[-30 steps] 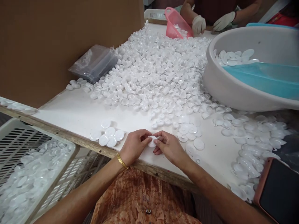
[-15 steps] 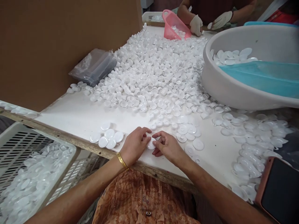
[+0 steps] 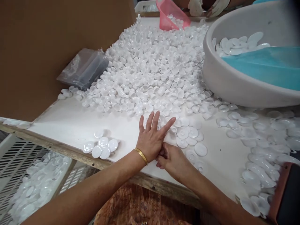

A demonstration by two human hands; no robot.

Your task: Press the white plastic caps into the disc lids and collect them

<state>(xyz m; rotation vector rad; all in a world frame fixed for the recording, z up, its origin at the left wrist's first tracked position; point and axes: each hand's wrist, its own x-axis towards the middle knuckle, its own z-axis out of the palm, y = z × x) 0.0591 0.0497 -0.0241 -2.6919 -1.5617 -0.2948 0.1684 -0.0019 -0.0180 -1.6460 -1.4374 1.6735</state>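
My left hand [image 3: 151,139] reaches over the board with its fingers spread, just short of the near edge of a heap of small white plastic cups [image 3: 150,72]. Close under its wrist and palm, my right hand [image 3: 175,162] is closed, fingers curled in; whatever they hold is hidden. White saucer-like discs [image 3: 187,134] lie overlapping to the right of my hands, with a single disc [image 3: 201,149] beside them. On my left, near the table edge, sits a cluster of similar white discs [image 3: 103,146].
A large grey tub [image 3: 234,90] with white discs and a blue sheet stands at right, a phone [image 3: 287,197] near me. Cardboard [image 3: 58,40] and a plastic-wrapped packet [image 3: 84,67] border the left. A pink scoop [image 3: 172,15] and another person's gloved hands [image 3: 217,7] are behind.
My left hand has swung right and forward, its fingers opening out across my right hand. The white disc seen between my hands no longer shows. The view has tilted down slightly.
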